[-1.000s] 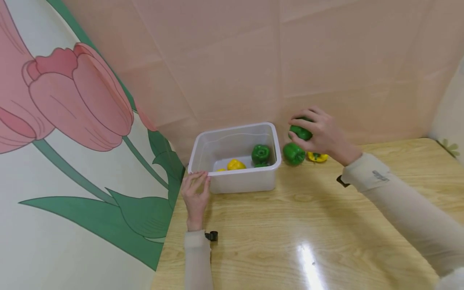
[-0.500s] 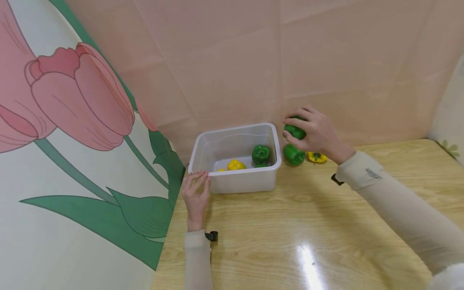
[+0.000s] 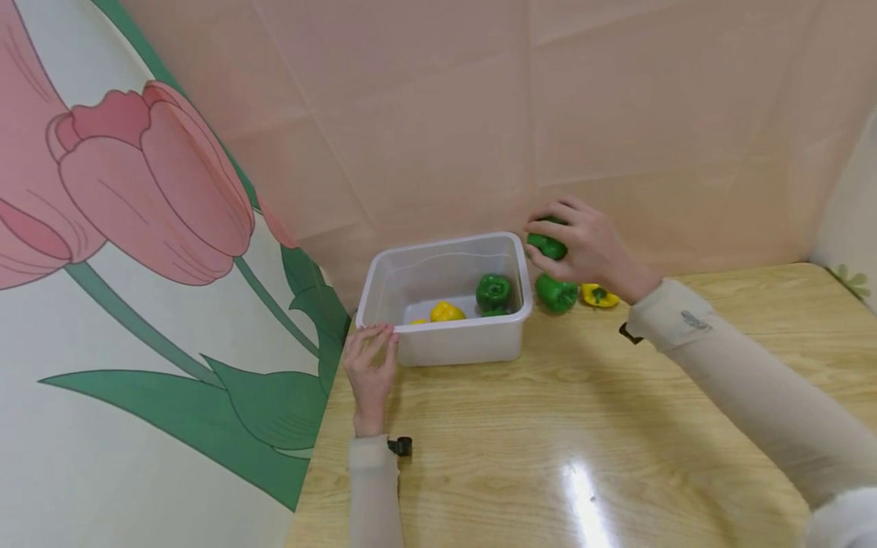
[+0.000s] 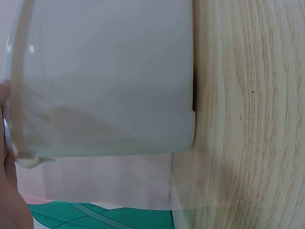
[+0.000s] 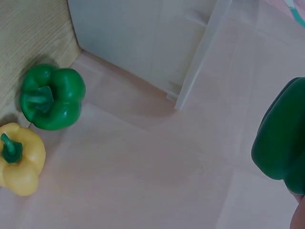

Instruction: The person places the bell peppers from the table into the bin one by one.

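My right hand [image 3: 582,242] grips a green bell pepper [image 3: 546,245] in the air, just right of the white plastic bin [image 3: 459,341]. This held pepper [image 5: 282,136] shows at the right edge of the right wrist view. My left hand [image 3: 370,369] holds the bin's front left rim, its fingertips over the edge; the left wrist view shows the bin's wall [image 4: 114,81] close up. Inside the bin lie a green pepper [image 3: 493,291] and a yellow pepper [image 3: 447,310], with parts of others behind the front wall.
On the table [image 3: 493,441], right of the bin, sit another green pepper [image 3: 556,294] and a yellow pepper [image 3: 599,295]. A pink sheet [image 3: 438,137] hangs behind the table. A wall with painted tulips [image 3: 137,183] stands at left.
My right hand has moved left with the green pepper, from above the peppers on the table to beside the bin's right rim. My left hand stays on the bin.
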`<act>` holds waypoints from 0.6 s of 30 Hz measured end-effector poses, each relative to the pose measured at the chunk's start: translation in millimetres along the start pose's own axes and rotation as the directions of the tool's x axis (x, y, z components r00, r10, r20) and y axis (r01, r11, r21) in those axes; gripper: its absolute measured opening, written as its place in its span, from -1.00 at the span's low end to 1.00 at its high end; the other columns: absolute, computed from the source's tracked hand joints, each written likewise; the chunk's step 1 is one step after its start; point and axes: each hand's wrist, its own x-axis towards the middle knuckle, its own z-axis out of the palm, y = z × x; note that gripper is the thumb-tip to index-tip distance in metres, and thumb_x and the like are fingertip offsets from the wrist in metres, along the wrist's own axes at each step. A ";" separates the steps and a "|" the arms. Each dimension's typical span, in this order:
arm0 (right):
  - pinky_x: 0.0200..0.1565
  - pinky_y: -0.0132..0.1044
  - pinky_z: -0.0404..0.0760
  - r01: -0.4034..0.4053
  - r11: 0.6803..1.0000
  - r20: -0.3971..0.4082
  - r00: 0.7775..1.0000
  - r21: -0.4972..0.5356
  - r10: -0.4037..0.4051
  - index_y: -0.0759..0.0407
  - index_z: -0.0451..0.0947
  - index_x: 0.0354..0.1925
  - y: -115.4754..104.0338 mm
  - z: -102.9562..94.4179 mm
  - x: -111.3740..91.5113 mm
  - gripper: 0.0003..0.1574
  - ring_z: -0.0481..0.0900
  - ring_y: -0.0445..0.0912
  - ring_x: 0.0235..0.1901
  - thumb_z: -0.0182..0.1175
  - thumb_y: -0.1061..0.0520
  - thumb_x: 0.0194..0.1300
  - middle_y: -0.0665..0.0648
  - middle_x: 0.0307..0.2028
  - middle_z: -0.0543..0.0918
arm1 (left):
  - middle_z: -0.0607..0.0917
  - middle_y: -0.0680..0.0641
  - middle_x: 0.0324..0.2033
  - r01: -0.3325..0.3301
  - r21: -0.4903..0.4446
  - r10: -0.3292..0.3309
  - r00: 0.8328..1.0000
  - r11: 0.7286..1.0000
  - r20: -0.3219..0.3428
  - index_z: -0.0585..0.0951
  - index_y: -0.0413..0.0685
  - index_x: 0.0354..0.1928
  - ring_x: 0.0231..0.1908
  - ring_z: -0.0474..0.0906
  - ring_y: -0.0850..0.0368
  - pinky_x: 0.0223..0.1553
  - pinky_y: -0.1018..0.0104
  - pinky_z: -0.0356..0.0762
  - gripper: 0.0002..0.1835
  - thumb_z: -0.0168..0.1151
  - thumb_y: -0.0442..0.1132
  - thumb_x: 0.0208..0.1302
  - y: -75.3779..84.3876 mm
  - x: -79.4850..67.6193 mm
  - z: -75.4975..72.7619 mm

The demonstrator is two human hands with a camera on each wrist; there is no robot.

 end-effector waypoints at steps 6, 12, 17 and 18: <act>-0.21 0.12 0.68 -0.022 0.999 0.013 1.000 0.037 0.021 0.20 0.83 -0.10 -1.4 0.1 5.9 -0.65 0.66 0.22 -0.13 0.43 0.05 0.19 0.26 -0.10 0.80 | 0.83 -0.22 -0.16 -0.011 -0.016 0.011 1.000 1.000 -0.007 0.87 -0.20 -0.15 -0.03 0.70 -0.34 0.21 -0.37 0.52 -0.73 0.64 -0.49 0.06 0.0 0.4 1.3; -0.14 0.14 0.71 -0.022 0.999 0.054 0.998 0.046 0.019 0.16 0.84 -0.10 -2.1 0.5 13.9 -0.67 0.68 0.22 -0.07 0.44 0.04 0.20 0.22 -0.09 0.80 | 0.84 -0.20 -0.16 0.007 -0.008 -0.007 1.000 1.000 -0.004 0.87 -0.18 -0.12 -0.03 0.70 -0.32 0.24 -0.32 0.53 -0.73 0.63 -0.47 0.10 0.9 -1.2 0.2; -0.15 0.12 0.71 -0.030 0.998 0.089 0.996 0.049 0.025 0.17 0.83 -0.12 -1.4 1.5 20.1 -0.69 0.67 0.21 -0.08 0.43 0.03 0.22 0.22 -0.09 0.80 | 0.84 -0.19 -0.14 0.010 -0.005 -0.010 1.000 1.000 0.004 0.87 -0.16 -0.09 -0.02 0.70 -0.33 0.26 -0.34 0.52 -0.74 0.59 -0.46 0.17 3.2 0.3 -1.5; -0.14 0.11 0.71 -0.031 0.998 0.099 0.995 0.050 0.026 0.17 0.83 -0.12 -1.5 1.5 21.5 -0.69 0.67 0.20 -0.08 0.43 0.03 0.23 0.22 -0.09 0.80 | 0.84 -0.19 -0.13 0.011 -0.005 -0.011 1.000 1.000 0.005 0.87 -0.16 -0.09 -0.01 0.69 -0.33 0.27 -0.34 0.52 -0.75 0.59 -0.46 0.18 3.4 0.9 -1.6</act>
